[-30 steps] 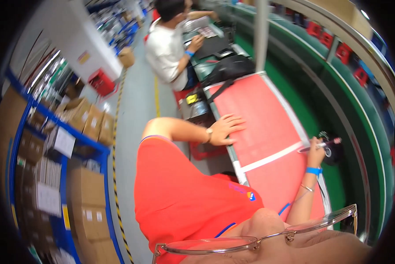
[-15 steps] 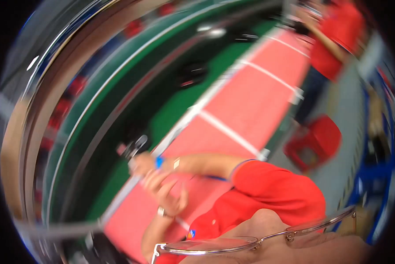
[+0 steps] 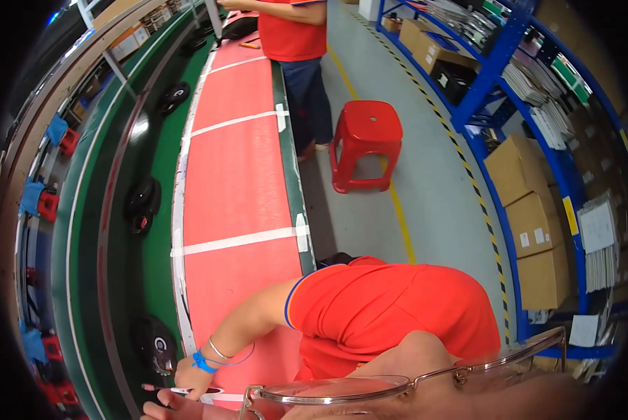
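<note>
My right hand (image 3: 193, 378), wearing a blue wristband (image 3: 202, 362) and a bangle, reaches across the near end of the pink work surface (image 3: 237, 175). Its fingers close on a slim white-and-dark thing with a pinkish end (image 3: 181, 390); its kind cannot be made out. Just below is my left hand (image 3: 181, 408), cut off by the lower edge, with bent fingers near the same thing. Whatever these fingers hold is hidden. Beside my right hand, on the green belt (image 3: 161, 280), lies a round black part (image 3: 154, 343) with a pale ring on it.
More black parts (image 3: 143, 199) lie farther along the belt. A person in a red shirt (image 3: 293, 31) stands at the far end of the pink surface. To the right are a red stool (image 3: 371, 133) and blue shelving (image 3: 478, 105) with cardboard boxes (image 3: 538, 224).
The view has swung round, and the blur is gone. Both hands, formerly raised together near the belt's edge, are now low at the near end of the pink surface.
</note>
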The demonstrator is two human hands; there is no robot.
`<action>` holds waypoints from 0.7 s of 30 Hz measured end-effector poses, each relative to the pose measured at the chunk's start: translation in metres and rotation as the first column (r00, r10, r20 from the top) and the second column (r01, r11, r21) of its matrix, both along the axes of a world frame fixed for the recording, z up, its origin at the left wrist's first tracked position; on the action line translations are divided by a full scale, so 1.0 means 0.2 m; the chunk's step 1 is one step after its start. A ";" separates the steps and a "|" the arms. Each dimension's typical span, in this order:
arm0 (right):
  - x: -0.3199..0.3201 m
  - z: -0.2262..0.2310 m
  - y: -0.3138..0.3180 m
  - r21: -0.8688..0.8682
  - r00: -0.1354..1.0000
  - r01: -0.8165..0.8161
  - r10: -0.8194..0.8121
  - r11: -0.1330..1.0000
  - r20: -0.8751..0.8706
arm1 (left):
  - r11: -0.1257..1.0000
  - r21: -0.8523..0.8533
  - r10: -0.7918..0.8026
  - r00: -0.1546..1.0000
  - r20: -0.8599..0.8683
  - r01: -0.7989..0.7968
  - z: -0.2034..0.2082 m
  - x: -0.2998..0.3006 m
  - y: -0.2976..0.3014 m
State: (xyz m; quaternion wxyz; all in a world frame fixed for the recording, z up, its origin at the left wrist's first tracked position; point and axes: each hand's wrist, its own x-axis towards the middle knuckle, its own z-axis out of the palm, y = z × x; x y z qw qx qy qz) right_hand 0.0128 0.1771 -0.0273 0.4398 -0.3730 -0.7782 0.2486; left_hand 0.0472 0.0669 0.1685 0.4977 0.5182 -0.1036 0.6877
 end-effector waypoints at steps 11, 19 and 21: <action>-0.02 -0.04 -0.05 -0.065 0.995 0.014 -0.007 0.998 0.098 | 0.704 -0.182 -0.700 0.626 -0.344 0.687 -0.07 -0.25 0.24; 0.25 0.09 -0.17 -0.151 0.978 0.143 -0.116 0.978 0.171 | 0.918 -0.361 -0.354 0.747 -0.563 0.163 -0.04 -0.19 -0.11; 0.27 0.10 -0.15 -0.166 0.973 0.173 -0.142 0.971 0.179 | 0.913 -0.400 -0.330 0.720 -0.610 0.079 0.04 -0.15 -0.18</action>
